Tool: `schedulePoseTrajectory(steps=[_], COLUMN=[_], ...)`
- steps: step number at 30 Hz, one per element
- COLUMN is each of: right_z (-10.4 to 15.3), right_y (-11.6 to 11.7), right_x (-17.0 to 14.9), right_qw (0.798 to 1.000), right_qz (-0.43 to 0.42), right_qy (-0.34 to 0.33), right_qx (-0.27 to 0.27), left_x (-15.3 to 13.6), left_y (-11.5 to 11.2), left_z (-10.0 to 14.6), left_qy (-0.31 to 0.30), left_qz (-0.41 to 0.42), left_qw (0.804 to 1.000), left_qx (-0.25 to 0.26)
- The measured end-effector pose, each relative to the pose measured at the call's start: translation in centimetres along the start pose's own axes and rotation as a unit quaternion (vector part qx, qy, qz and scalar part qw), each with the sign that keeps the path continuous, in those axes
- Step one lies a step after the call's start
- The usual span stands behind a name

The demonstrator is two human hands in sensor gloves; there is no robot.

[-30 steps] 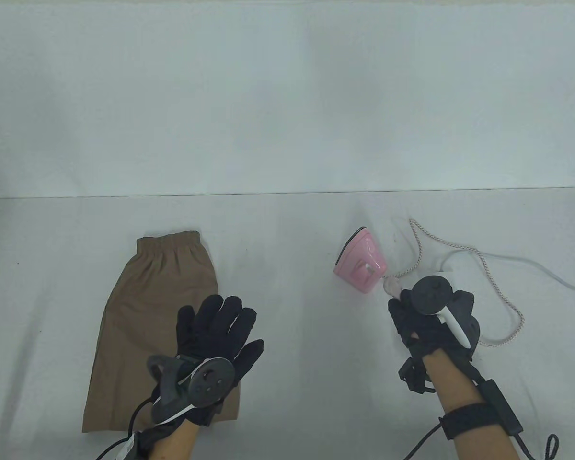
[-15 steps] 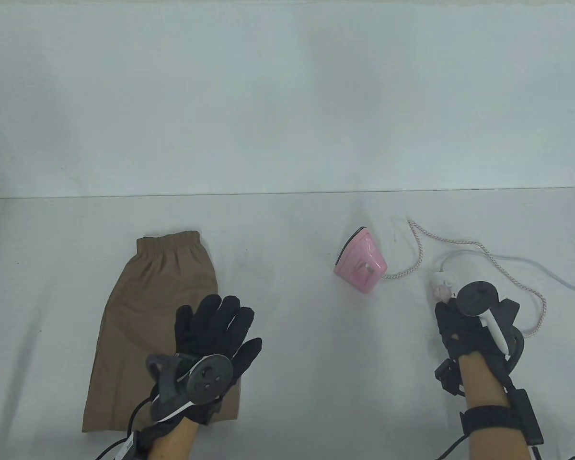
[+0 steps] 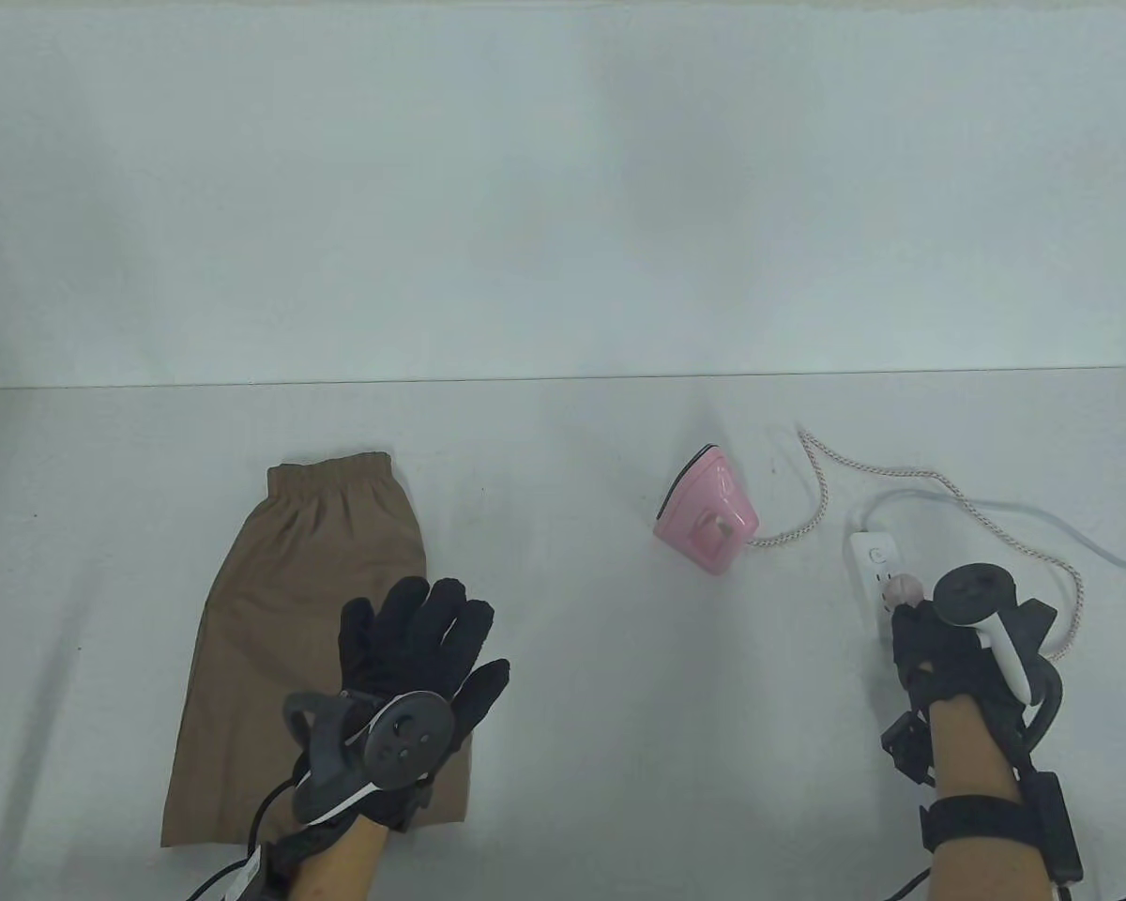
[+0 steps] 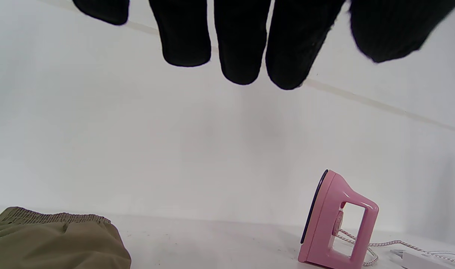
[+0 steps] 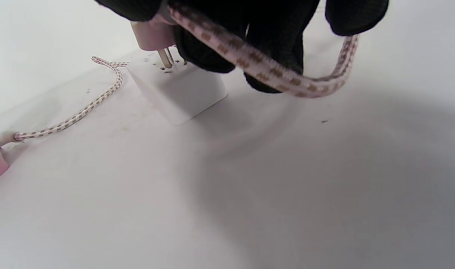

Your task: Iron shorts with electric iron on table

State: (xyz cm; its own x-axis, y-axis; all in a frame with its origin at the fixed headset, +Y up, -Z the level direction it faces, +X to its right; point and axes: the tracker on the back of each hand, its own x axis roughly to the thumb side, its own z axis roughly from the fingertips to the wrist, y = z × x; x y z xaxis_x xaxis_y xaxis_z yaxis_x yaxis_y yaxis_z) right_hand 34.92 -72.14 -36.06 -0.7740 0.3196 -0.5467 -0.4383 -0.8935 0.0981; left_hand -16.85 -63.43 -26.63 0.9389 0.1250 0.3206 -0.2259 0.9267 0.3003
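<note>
Your right hand [image 3: 948,648] has carried the plug [image 5: 152,35] from beside the iron [image 3: 708,516] to the power strip [image 5: 177,87], fingers pinching it. Left hand [image 3: 413,657] lies spread on the soft shorts [image 3: 310,582]. Grip that rigid iron by its handle.

shorts [image 3: 305,619] on tabletop [image 3: 582,732], well left of iron [image 3: 707,511] | power strip [image 3: 875,572] right of iron | cord [image 3: 830,488] between iron and strip

Right hand [image 3: 938,648] carried plug [image 3: 904,590] onto power strip [image 3: 874,558].
</note>
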Motion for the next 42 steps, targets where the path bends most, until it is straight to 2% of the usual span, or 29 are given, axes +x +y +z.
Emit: schedulePoseTrajectory(steps=[11,18,26,29,33,37,42], right_z=[0.2,0.0,-0.4,-0.7,-0.7,-1.1,-1.3], right_y=[0.2,0.1,0.1,-0.3,-0.6,-0.5,-0.3], right_x=[-0.1,0.8,0.5,0.7,2.1,3.0,2.6], right_qw=[1.000,0.999,0.999,0.998,0.993,0.988,0.989], right_qz=[0.018,0.044,0.032,0.053,0.111,0.148,0.136], right_qy=[-0.003,0.000,0.015,0.021,0.018,0.029,0.036], right_qx=[0.018,0.002,0.019,0.033,0.018,0.026,0.040], left_x=[-0.1,-0.1,-0.1,-0.1,-0.2,-0.3,-0.3], left_y=[0.0,0.0,0.0,0.0,0.0,0.0,0.0], left_z=[0.0,0.1,0.1,0.1,0.1,0.0,0.0], left_qy=[0.001,0.004,0.004,0.004,0.006,0.009,0.008], left_qz=[0.003,0.004,0.004,0.004,0.004,0.004,0.005], left_qw=[1.000,1.000,1.000,1.000,1.000,1.000,1.000], left_qx=[0.004,0.006,0.001,0.002,0.002,0.002,0.002])
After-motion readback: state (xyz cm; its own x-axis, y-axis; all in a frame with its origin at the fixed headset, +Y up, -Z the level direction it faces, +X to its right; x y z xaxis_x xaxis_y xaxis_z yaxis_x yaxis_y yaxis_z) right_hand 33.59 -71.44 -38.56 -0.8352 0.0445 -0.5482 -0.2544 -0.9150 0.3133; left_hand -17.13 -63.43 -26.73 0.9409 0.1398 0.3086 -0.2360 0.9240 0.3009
